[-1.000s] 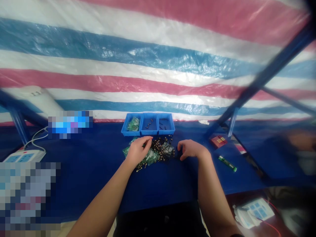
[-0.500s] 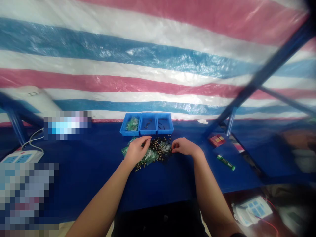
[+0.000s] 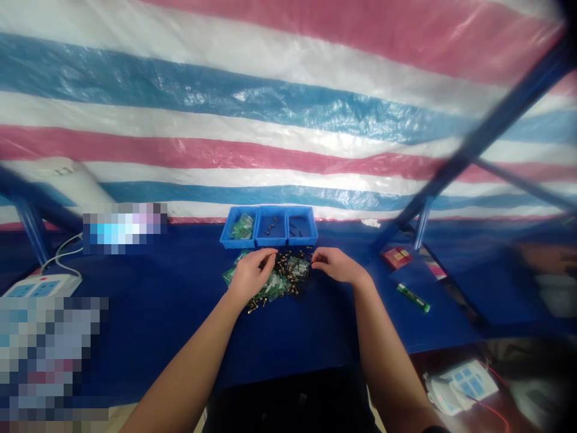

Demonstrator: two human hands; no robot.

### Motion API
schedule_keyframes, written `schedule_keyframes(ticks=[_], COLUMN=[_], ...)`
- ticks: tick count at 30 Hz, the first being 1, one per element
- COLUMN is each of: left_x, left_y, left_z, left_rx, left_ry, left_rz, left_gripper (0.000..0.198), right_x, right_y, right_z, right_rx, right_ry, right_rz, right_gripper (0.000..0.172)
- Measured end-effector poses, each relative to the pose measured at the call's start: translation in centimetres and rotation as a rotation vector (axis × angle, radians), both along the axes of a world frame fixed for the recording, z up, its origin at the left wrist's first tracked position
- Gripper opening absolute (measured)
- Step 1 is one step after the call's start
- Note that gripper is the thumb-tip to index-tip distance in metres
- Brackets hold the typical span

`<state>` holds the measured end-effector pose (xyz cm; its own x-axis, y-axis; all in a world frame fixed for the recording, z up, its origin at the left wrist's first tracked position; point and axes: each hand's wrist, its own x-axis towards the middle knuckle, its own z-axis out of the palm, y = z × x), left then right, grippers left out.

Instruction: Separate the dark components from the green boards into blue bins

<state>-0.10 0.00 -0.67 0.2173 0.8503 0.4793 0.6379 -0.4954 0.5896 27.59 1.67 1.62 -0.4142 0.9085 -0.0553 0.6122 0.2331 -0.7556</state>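
Observation:
A mixed pile of small parts [image 3: 295, 267] lies on the blue table: green flat pieces, clear pieces, and dark bits with brass-coloured ends. Over its left side is my left hand [image 3: 250, 273], thumb and fingers pinched together; whatever they hold is too small to make out. My right hand [image 3: 338, 264] is at the pile's right edge, its fingers curled to a pinch, and I cannot make out what is in them. Just behind the pile stand three joined blue bins: the left bin [image 3: 228, 234] has green pieces, the middle bin [image 3: 270, 242] several small metal parts, the right bin [image 3: 309, 240] thin dark pieces.
To the right lie a red box [image 3: 397, 257] and a green tube-like packet [image 3: 412, 297]. A white power strip [image 3: 45, 285] with a cable is at the left; another white power strip [image 3: 464, 385] sits lower right. Blue frame bars [image 3: 451, 162] rise at the right.
My right hand has shifted slightly up and left, with its fingers raised a little at the pile's edge. The left hand keeps its pinch in nearly the same place.

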Motion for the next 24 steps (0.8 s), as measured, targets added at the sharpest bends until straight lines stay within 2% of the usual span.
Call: schedule_keyframes(ticks=[3, 6, 9, 13, 18, 21, 24], left_x=[0.1, 0.2, 0.4, 0.7, 0.6, 0.5, 0.5], left_y=[0.0, -0.1, -0.2, -0.2, -0.2, -0.2, -0.2], left_z=[0.1, 0.2, 0.3, 0.1, -0.1, 0.1, 0.3], left_rx=[0.002, 0.023, 0.044, 0.06, 0.101, 0.083, 0.093], left_ry=[-0.002, -0.008, 0.005, 0.05, 0.019, -0.009, -0.016], left_rz=[-0.002, -0.024, -0.047, -0.05, -0.017, -0.007, -0.021], left_gripper=[0.028, 0.027, 0.028, 0.03, 0.026, 0.027, 0.021], right_x=[-1.7, -3.9, -6.0, -8.1, -9.6, -9.7, -9.5], right_y=[-0.2, -0.5, -0.7, -1.0, -1.3, -1.2, -0.9], right_z=[0.2, 0.1, -0.5, -1.2, -1.6, -1.9, -2.1], right_rx=[0.085, 0.149, 0.168, 0.066, -0.011, -0.017, -0.043], right_ry=[0.209, 0.369, 0.472, 0.667, 0.769, 0.82, 0.849], right_rz=[-0.039, -0.062, -0.122, -0.243, -0.242, -0.303, -0.294], right_gripper=[0.019, 0.033, 0.024, 0.025, 0.029, 0.03, 0.031])
